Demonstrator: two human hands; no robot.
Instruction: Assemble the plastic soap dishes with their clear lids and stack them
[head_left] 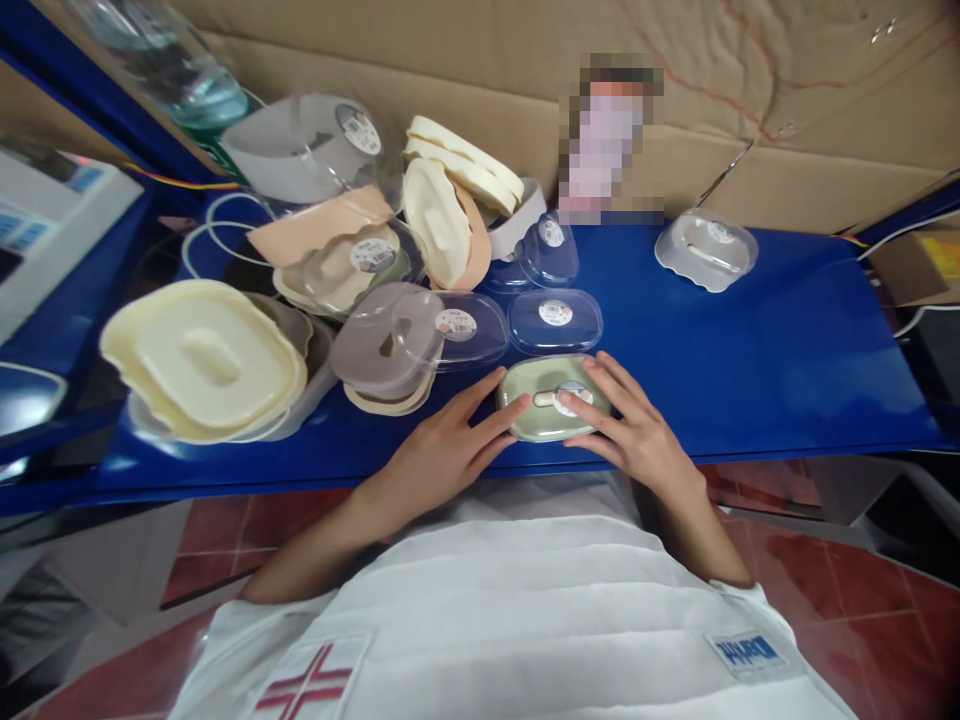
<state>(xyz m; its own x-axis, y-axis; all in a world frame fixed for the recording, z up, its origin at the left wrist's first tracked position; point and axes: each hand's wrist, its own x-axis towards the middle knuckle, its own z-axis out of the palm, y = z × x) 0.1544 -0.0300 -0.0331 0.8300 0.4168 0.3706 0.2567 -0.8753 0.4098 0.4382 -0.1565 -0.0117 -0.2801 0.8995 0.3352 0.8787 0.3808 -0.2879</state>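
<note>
A small light green plastic box under a transparent lid sits at the table's front edge, right in front of me. A round white label is on its lid. My left hand grips the box's left end, its thumb and fingers on the lid and side. On the opposite end my right hand holds it, with fingers over the lid and label and at the rim. Just behind the box lie a transparent lid with a label and, to its left, another transparent lid.
Cream, grey and peach plastic boxes and lids, such as the large cream one, are piled on the left of the blue table. A lidded grey box stands at the back right. A cardboard wall rises behind.
</note>
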